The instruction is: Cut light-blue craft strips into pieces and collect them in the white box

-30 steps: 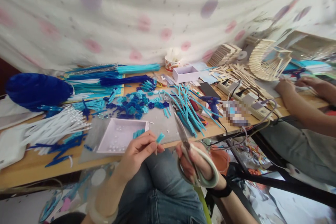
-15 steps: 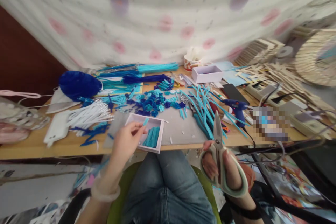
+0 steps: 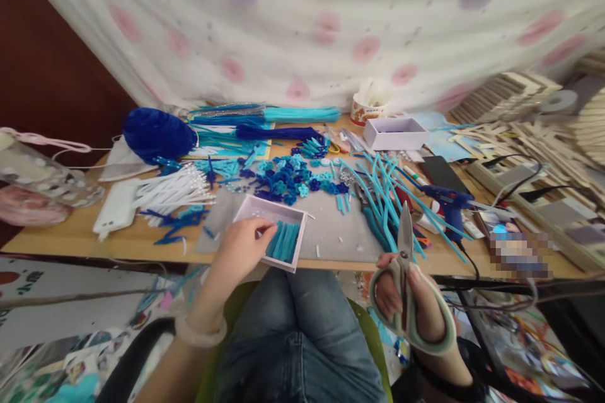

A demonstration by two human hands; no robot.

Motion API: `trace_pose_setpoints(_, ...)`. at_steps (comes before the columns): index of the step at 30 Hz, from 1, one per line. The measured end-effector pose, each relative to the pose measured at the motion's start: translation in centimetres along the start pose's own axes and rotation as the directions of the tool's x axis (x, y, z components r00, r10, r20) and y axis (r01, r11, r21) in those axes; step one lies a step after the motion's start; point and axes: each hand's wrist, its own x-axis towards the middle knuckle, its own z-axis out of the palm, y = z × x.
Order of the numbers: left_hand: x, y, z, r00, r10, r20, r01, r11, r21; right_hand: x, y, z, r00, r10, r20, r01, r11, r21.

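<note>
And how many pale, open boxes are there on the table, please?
2: a near box with the left hand over it and teal pieces inside; a far box beside the paper cup. Others may be hidden.

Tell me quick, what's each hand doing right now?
Left hand: curled at the teal pieces in the pale box; whether it grips one cannot be told.
Right hand: closed, holding the scissors, blades together.

The person's left hand [image 3: 241,242] and right hand [image 3: 425,312] are bare, as are the forearms. A thick, pale, rounded bangle [image 3: 201,331] circles the left wrist; a black band [image 3: 443,384] circles the right. Creased blue denim jeans [image 3: 265,352], faded paler along the thighs, show a stitched central seam.
</note>
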Motion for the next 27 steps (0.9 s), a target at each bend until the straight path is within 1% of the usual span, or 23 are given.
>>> trace_pose_setpoints(3,0.5,0.1,0.2,0.998,-0.012,0.056,0.013,1.0,-0.013,0.3,0.0,0.1,1.0,0.012,-0.023,-0.012,1.0,-0.008)
trace_pose_setpoints(5,0.8,0.0,0.2,0.997,-0.005,0.079,0.006,1.0,-0.016,0.4,0.1,0.0,0.999,0.038,-0.017,-0.038,0.999,-0.015)
trace_pose_setpoints(9,1.4,-0.4,-0.5,0.998,-0.029,0.055,0.029,1.0,0.011,0.6,0.3,-0.1,0.998,0.069,-0.004,-0.069,0.996,-0.057)
trace_pose_setpoints(11,1.8,-0.7,-0.6,0.997,-0.044,0.065,0.042,0.999,0.032,0.8,0.4,-0.1,0.998,0.061,-0.01,-0.062,0.994,-0.086)
trace_pose_setpoints(14,2.3,-0.9,-0.3,0.993,-0.061,0.103,0.053,0.996,0.075,1.2,0.6,0.1,0.999,0.033,-0.035,-0.039,0.987,-0.156)
trace_pose_setpoints(17,2.5,-0.8,0.1,0.988,-0.078,0.131,0.062,0.991,0.12,1.7,0.7,0.5,0.998,0.009,-0.057,-0.021,0.975,-0.219)
trace_pose_setpoints(20,2.5,-0.5,0.1,0.984,-0.085,0.159,0.061,0.987,0.148,2.1,0.6,1.0,0.996,0.001,-0.087,-0.025,0.962,-0.272)
trace_pose_setpoints(23,2.5,-0.3,-0.3,0.976,-0.087,0.199,0.056,0.986,0.157,2.6,0.5,1.6,0.99,0.015,-0.141,-0.07,0.918,-0.389)
trace_pose_setpoints(27,2.8,-0.7,-1.1,0.966,-0.105,0.236,0.071,0.986,0.148,3.5,0.6,1.4,0.978,-0.003,-0.209,-0.125,0.793,-0.596)
